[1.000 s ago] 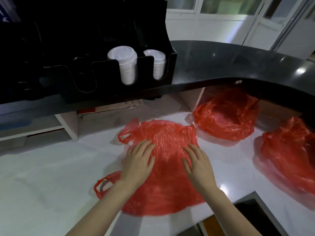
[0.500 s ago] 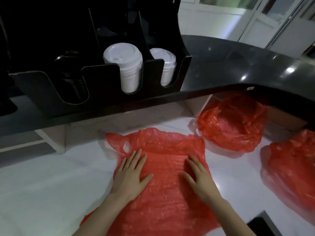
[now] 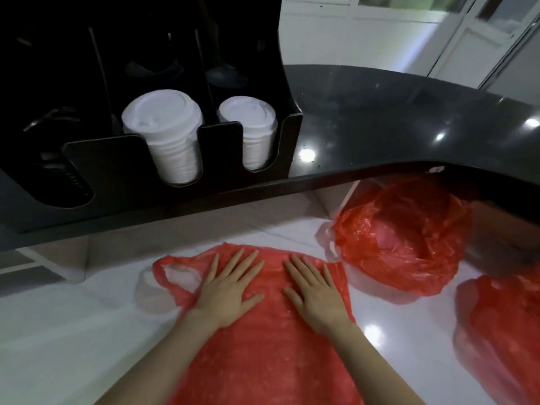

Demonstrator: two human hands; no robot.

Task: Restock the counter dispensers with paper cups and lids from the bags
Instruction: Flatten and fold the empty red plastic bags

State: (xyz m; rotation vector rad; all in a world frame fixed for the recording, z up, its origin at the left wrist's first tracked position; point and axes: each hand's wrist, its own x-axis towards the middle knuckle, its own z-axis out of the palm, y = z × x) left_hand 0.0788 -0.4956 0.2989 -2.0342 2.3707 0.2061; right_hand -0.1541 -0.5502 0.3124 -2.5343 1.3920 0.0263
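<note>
A flat red plastic bag [image 3: 263, 361] lies spread on the white lower counter [image 3: 73, 331]. My left hand [image 3: 230, 290] and my right hand [image 3: 317, 296] press on it side by side, palms down, fingers straight. On the dark upper counter stands a black dispenser [image 3: 219, 153]. One slot holds a stack of large white lids [image 3: 166, 133], the slot to its right a stack of smaller white lids [image 3: 252, 130]. Its leftmost slot [image 3: 64, 182] is dark; what it holds I cannot tell.
A crumpled, open red bag [image 3: 403, 241] sits to the right under the overhang of the curved dark counter [image 3: 380, 121]. Another red bag [image 3: 508, 331] lies at the far right edge. White shelf supports [image 3: 43, 267] stand under the upper counter at left.
Both hands have slid forward along the flat bag toward its handles, smoothing it. The camera has moved closer to the dispenser.
</note>
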